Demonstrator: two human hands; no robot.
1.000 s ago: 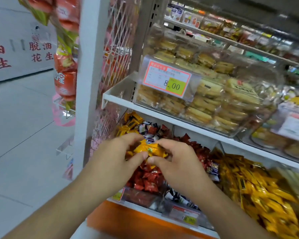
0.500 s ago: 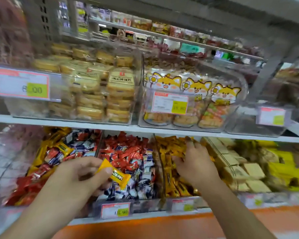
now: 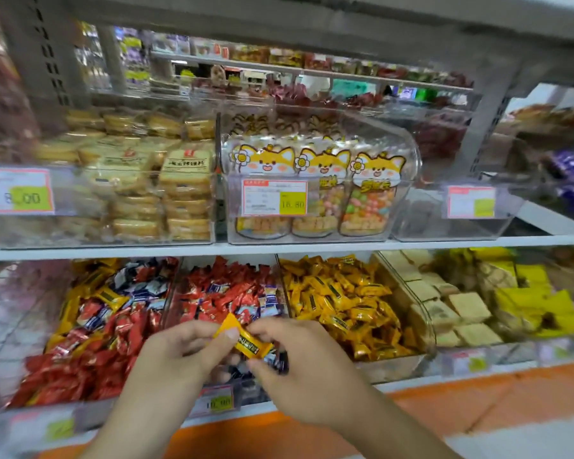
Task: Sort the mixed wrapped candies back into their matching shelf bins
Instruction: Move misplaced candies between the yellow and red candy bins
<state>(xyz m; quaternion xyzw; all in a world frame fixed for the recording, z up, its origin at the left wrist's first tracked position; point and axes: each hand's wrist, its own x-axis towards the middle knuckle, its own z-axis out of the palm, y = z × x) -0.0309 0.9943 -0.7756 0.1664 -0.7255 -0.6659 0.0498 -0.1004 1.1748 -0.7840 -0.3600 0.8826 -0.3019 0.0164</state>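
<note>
Both hands meet in front of the lower shelf [image 3: 279, 248], sharing one yellow candy [image 3: 246, 339], a small pillow-shaped sweet in glossy crinkled foil with a dark printed band and a flat, fanned end. The left hand [image 3: 176, 359] pinches that fanned end between thumb and curled fingers [image 3: 196, 329]; the right hand [image 3: 299, 366] nips the other end between thumb and forefinger, its remaining fingers bent. The candy hangs tilted in front of the middle bin [image 3: 193, 279], a clear hard-plastic box heaped with shiny red wrappers and a few blue-and-white ones. To its left, the left bin [image 3: 63, 392] holds a jumble of red, yellow and blue-white wrappers. Just to the right, the yellow bin [image 3: 424, 329] has a rounded transparent wall and is filled with matching golden foil pieces. Further right lie square, matte, pale biscuit packs [image 3: 468, 306]. On the upper shelf stand stacked cake slices [image 3: 186, 193] in clear film and a domed box of cartoon-fox jars [image 3: 322, 190] behind a paper price tag [image 3: 274, 197].
</note>
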